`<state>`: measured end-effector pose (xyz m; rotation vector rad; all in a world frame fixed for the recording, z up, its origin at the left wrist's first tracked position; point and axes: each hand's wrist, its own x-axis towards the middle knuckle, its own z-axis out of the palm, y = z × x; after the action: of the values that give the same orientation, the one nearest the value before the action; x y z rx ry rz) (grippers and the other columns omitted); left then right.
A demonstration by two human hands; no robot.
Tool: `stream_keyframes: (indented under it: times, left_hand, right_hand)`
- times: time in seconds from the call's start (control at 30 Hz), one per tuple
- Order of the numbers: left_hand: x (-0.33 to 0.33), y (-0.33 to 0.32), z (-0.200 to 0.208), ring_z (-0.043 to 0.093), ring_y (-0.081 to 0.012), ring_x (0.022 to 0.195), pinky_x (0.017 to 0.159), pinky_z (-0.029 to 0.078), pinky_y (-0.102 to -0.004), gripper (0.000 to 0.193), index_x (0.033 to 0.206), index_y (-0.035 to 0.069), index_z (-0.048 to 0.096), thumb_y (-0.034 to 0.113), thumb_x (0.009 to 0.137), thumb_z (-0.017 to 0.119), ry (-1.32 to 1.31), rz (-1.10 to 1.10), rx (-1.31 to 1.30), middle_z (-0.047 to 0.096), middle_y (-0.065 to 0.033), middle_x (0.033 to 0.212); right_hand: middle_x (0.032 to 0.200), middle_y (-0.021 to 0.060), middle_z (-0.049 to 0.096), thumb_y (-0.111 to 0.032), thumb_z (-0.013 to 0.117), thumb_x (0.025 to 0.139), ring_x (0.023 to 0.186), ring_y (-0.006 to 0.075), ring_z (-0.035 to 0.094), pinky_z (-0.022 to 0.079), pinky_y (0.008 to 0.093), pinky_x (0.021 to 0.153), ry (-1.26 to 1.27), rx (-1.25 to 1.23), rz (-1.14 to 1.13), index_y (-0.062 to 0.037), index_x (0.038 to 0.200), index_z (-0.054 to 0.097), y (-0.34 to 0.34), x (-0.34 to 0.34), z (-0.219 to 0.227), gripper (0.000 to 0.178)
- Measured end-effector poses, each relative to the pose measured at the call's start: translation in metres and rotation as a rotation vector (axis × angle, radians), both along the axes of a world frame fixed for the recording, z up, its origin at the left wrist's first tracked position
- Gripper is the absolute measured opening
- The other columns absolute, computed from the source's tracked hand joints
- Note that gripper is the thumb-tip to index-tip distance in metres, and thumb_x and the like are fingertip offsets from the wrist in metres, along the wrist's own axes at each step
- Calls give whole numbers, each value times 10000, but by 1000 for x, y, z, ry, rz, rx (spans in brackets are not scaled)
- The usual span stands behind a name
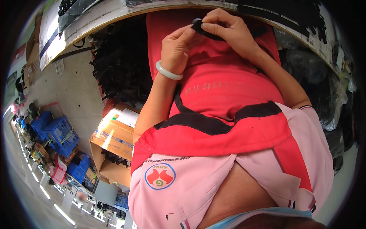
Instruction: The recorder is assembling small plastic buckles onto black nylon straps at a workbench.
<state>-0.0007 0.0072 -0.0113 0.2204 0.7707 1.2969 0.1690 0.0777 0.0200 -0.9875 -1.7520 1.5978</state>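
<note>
Above the red apron covering my lap, a small black strip is held up, looking like a piece of strap. My left hand, with a pale bangle at its wrist, pinches one end between thumb and finger. Thumb and curled fingers of my right hand grip the strip from the other side. Its lower part hangs beneath my right thumb and is partly hidden. Whether any fitting is attached to it is too small to tell.
The worktable edge curves just beyond my hands, with black straps lying on it at right. A heap of black strips sits below on the left. Nearby are an open cardboard box and blue crates. Clear plastic bags lie right.
</note>
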Motion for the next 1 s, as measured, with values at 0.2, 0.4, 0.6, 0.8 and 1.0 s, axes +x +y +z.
stream_keyframes:
  times: [0.2,0.4,0.6,0.8,1.0]
  left_hand:
    - [5,-2,4,628,-93,791,707,498,-205,206,1001,-54,680,70,840,710,459,178,89,696,-70,906]
    - [7,-4,9,612,-69,773,708,481,-191,179,991,-36,697,49,834,712,659,188,177,696,-49,892]
    - [8,-4,8,599,-63,793,716,469,-182,163,992,-27,698,32,840,701,723,247,247,692,-36,888]
    - [11,-6,3,596,-73,778,708,470,-196,151,990,-23,694,8,843,687,733,270,330,672,-25,854]
    - [-11,-20,11,607,-91,783,713,481,-210,143,970,-32,693,-32,829,672,738,128,381,670,-41,838]
  right_hand:
    - [832,-27,523,-69,640,886,773,42,475,381,195,707,103,175,11,-21,916,603,-7,0,44,67]
    - [617,-42,505,-215,640,894,553,22,418,314,194,495,-221,-256,143,-26,754,595,-2,11,20,239]
    - [601,-27,531,-232,641,898,496,35,446,340,189,454,-120,-279,-33,-37,775,614,-6,2,10,232]
    - [655,-7,578,-277,600,936,526,42,503,409,183,484,-2,-257,-115,-41,878,611,-10,-4,-2,243]
    - [657,-52,528,-300,610,927,522,16,461,365,147,490,185,-893,300,-71,878,595,7,2,-10,235]
